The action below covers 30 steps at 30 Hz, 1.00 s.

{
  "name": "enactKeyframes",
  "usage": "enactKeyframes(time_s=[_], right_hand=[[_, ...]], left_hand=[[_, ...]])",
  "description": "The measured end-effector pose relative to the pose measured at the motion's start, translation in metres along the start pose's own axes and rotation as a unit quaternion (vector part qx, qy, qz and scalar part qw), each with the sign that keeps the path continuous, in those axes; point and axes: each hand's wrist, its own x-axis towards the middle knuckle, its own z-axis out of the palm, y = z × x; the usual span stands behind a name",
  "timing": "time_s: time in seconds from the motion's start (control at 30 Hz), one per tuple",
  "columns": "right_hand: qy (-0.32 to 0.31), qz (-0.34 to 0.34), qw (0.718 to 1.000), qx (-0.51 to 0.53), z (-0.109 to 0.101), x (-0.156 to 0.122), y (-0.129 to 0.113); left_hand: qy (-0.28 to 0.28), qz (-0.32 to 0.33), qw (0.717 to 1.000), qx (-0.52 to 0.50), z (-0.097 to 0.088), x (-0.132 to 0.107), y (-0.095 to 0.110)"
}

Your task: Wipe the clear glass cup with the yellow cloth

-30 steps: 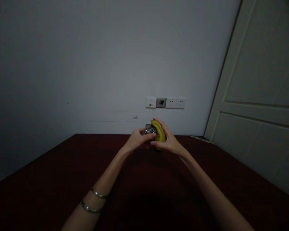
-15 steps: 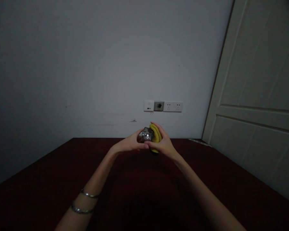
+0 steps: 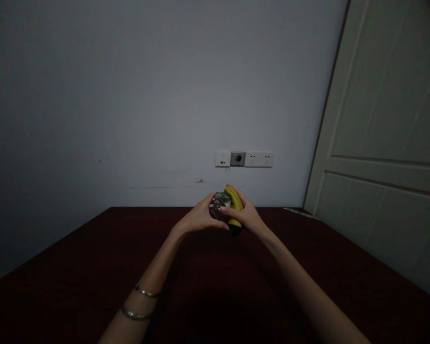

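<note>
Both hands meet above the far middle of a dark red table (image 3: 75, 267). My right hand (image 3: 250, 217) is wrapped round a small bunch of yellow bananas (image 3: 234, 200), held upright. My left hand (image 3: 200, 219) has its fingers closed on a crinkled silvery wrap (image 3: 218, 204) at the left side of the bananas. Two metal bangles (image 3: 139, 303) sit on my left forearm. The lower end of the bananas is dark and partly hidden by my fingers.
A pale wall stands right behind the table, with a row of white sockets (image 3: 244, 159) just above my hands. A cream panelled door (image 3: 387, 143) fills the right side. A thin flat strip (image 3: 301, 213) lies at the table's far right corner.
My hands and the bananas have stayed together in nearly the same spot; they shifted slightly. My left fingers have moved a little over the silvery wrap.
</note>
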Motion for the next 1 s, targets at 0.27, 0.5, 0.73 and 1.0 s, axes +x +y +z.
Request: enactKeyframes(time_s=[0.27,0.5,0.73,1.0], right_hand=[[-0.015,-0.012,0.999,-0.029,-0.002,0.000,-0.001],[0.057,-0.101,0.992,-0.049,0.011,-0.003,-0.006],[0.040,-0.278,0.945,-0.165,0.018,-0.012,-0.002],[0.044,-0.198,0.975,-0.092,0.009,-0.002,0.002]], left_hand=[[0.088,0.038,0.993,0.070,0.001,0.002,-0.005],[0.143,0.083,0.971,0.176,0.004,0.001,-0.009],[0.100,0.063,0.987,0.110,0.006,-0.003,-0.012],[0.098,0.084,0.986,0.103,0.013,-0.006,-0.010]])
